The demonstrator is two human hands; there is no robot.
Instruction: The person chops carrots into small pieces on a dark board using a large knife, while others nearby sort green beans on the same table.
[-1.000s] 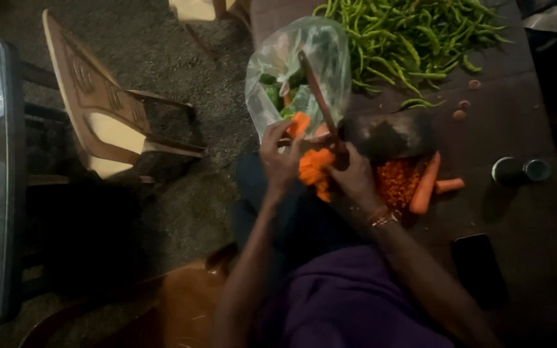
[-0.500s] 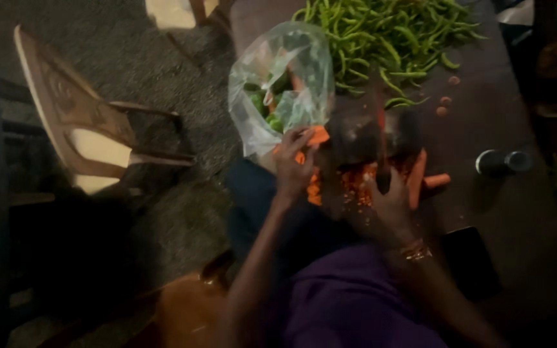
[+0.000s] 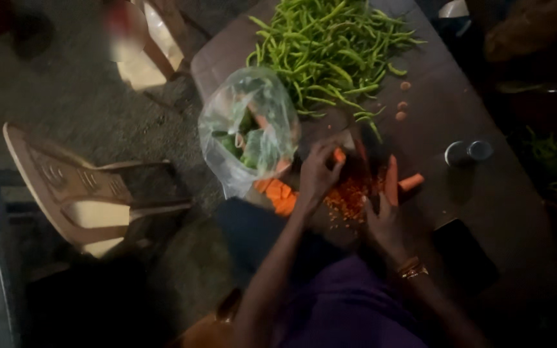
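Two hands are seen over the dark brown table (image 3: 485,212), both close to the heap of chopped carrot (image 3: 349,196), which serves as landmark here. Left hand (image 3: 320,173) is placed just left of and above the heap, fingers curled nearly closed, and a small carrot piece (image 3: 339,155) is pinched at the fingertips. Right hand (image 3: 381,222) is placed just below and right of the heap, fingers partly curled, and a dark handle appears to be touched; whether it is actually gripped cannot be told, as the area is dark and blurred. A gold bracelet (image 3: 412,267) is worn on the right wrist.

Two whole carrots (image 3: 394,180) are laid just right of the heap, touching it. Larger orange chunks (image 3: 278,193) are piled just left of the heap, at the table edge. A clear plastic bag (image 3: 249,132) with green and orange cut vegetables is set up-left of the heap, beside the left hand. A big pile of green chillies (image 3: 333,51) is spread well above the heap. Three small carrot rounds (image 3: 402,103) are scattered between chillies and heap. A small metal container with its lid (image 3: 469,152) is seen right of the heap, apart from the carrots. A wooden chair (image 3: 78,193) is seen far left of the heap, off the table.
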